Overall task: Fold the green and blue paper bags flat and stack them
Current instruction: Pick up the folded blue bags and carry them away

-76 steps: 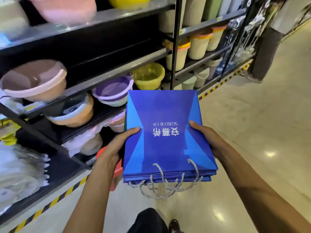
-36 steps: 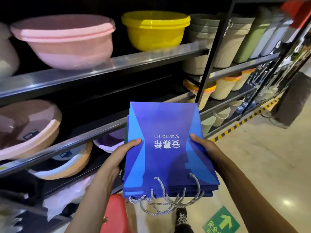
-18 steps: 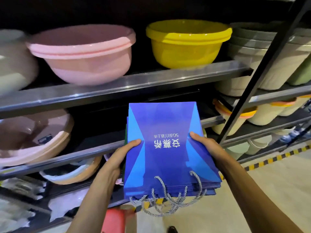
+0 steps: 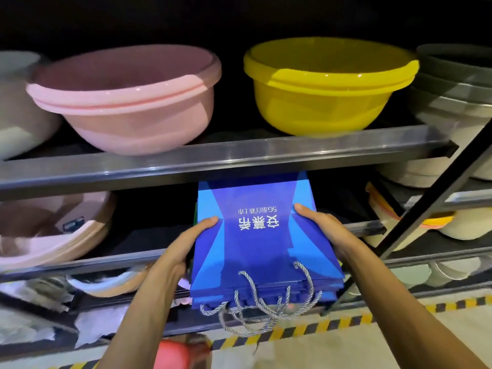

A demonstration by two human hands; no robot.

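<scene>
A flat stack of folded paper bags lies level between my hands, a blue bag with white print on top and grey rope handles hanging off the near edge. A thin green edge shows at the stack's left side. My left hand grips the left edge, thumb on top. My right hand grips the right edge the same way. The stack's far end reaches under the metal shelf edge.
A pink basin and a yellow basin stand on the upper shelf. More basins fill the lower shelf at left, cream bins at right. A black diagonal brace crosses at right. Yellow-black tape marks the floor.
The view has turned from the aisle to face the shelves. Both hands have carried the stack forward, so its far end now sits under the shelf edge. The grip is unchanged.
</scene>
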